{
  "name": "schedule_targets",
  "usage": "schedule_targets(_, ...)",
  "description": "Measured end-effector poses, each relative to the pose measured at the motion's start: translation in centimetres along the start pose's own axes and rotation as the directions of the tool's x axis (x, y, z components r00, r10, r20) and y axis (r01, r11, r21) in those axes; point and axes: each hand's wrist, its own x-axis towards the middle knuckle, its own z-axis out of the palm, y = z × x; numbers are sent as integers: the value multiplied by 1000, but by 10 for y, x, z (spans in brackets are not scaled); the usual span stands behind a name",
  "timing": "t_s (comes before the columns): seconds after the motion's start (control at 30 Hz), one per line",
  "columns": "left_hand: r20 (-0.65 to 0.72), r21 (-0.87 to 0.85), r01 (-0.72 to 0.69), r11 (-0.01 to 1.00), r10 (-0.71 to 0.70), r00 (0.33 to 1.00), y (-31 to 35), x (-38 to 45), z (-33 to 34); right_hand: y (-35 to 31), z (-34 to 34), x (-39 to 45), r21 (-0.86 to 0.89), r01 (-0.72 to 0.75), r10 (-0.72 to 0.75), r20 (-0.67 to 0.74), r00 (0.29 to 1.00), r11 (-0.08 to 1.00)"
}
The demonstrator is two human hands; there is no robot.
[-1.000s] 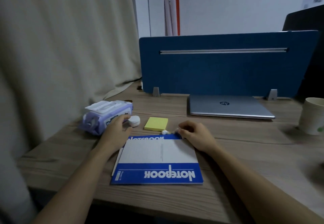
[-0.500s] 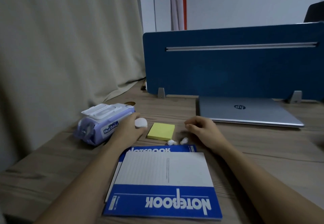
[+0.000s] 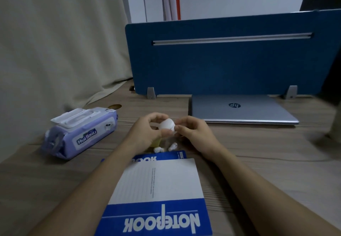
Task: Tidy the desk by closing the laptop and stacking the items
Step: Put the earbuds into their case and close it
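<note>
Both hands, left hand (image 3: 145, 134) and right hand (image 3: 195, 134), pinch the white earbud case (image 3: 167, 125) together above the tabletop (image 3: 267, 152); two loose earbuds (image 3: 166, 148) lie just below, equally near either.

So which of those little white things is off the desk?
The earbud case, held up between the left hand and right hand. The two earbuds lie on the desk.

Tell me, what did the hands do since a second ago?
The left hand picked the white case up off the desk, and the right hand came over to hold it too. The two earbuds, notebook, wipes and closed laptop stayed put.
</note>
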Motion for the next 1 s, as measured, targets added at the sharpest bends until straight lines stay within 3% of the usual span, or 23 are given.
schedule_targets(0.27, 25, -67, -27, 997, 28, 999, -1, -8, -3, -3, 2, -3, 27, -9, 9, -1, 1000, 1000)
schedule_targets(0.57, -81, -81, -45, 996, 39, 996, 2, -10, -2, -6, 3, -5, 39, -15, 14, 46, 999, 999)
schedule_targets(0.77, -33, -101, -59, 993, 56, 998, 2, -10, -2, -6, 1, -4, 52, -28, 25, 59, 998, 998)
schedule_targets(0.9, -56, -167, -102, 981, 94, 994, 1, -9, -6, -5, 1, -3, 54, -34, 32, 46, 998, 998)
schedule_targets(1.0, -117, -264, -76, 962, 46, 992, -3, -5, -3, -4, 0, -2, 9, -42, 42, -13, 999, 999)
